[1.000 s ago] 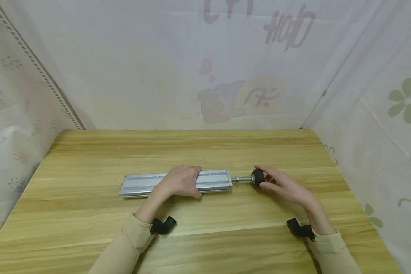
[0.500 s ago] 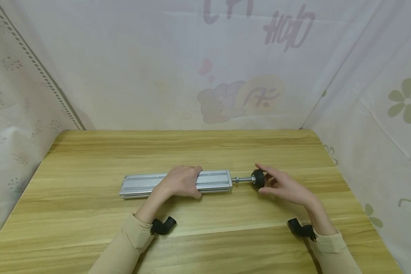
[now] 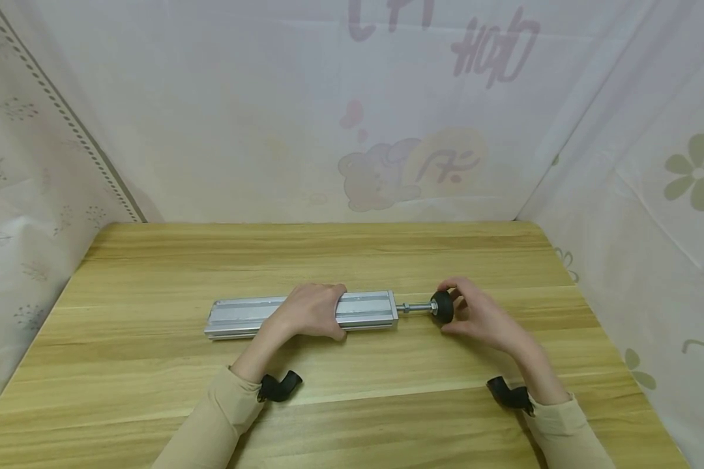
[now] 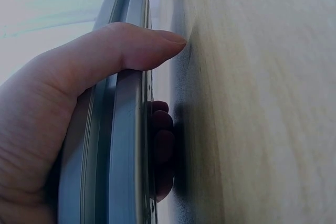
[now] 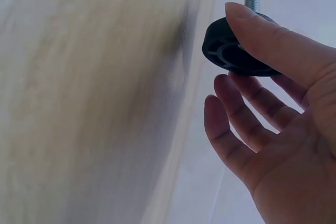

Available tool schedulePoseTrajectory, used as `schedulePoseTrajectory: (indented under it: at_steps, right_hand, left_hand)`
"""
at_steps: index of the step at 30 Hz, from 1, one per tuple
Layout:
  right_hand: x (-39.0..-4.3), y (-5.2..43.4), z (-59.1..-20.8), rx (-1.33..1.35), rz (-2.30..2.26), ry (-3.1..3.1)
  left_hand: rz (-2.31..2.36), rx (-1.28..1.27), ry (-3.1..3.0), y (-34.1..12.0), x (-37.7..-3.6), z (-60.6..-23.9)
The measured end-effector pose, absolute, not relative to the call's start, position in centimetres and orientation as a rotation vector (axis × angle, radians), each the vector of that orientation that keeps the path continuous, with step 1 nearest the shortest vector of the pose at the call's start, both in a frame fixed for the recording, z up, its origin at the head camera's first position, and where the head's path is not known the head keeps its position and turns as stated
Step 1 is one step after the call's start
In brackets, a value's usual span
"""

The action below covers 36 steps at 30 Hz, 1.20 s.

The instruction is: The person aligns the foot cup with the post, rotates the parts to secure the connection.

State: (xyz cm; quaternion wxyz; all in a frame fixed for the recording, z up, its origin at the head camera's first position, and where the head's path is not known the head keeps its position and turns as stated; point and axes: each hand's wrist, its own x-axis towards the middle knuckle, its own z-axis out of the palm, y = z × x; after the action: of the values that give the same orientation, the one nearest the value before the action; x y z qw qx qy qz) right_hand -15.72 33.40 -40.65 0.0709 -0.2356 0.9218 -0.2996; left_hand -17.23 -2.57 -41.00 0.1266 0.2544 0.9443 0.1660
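**Aluminium rail pinned flat, knob pinched at its end**

Aluminium, one long grooved rail (image 3: 302, 314) lies lengthwise mid-surface in the head view, parallel to the near edge of the wooden surface (image 3: 352, 254). The left hand (image 3: 313, 309) is clamped over its middle, likely to keep it from shifting. One threaded rod (image 3: 414, 307) juts from the rail's right end toward the right edge, carrying one black knob (image 3: 442, 305), which the right hand (image 3: 480, 317) pinches.

Left wrist view: thumb (image 4: 137, 47) over the rail (image 4: 113, 156), fingers (image 4: 161, 145) curled beneath, a full wrap.

Right wrist view: the thumb (image 5: 273, 38) presses the knob's (image 5: 231, 51) rim and fingers reach behind it; the nearer fingers hang slack. Count: one rail, one rod, one knob, two hands.
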Motion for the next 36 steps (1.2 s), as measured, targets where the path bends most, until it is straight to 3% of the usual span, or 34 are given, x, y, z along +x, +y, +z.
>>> schedulePoseTrajectory:
  at_steps: [26, 36]
  right_hand:
    - [-15.6, 34.2, -40.1, -0.602, -0.820, 2.613]
    - [-15.7, 34.0, -40.2, -0.633, -0.990, 2.642]
  left_hand:
    - [0.483, 0.732, 2.730, -2.6, -17.3, -40.7]
    - [0.474, 0.733, 2.734, -2.6, -17.3, -40.9]
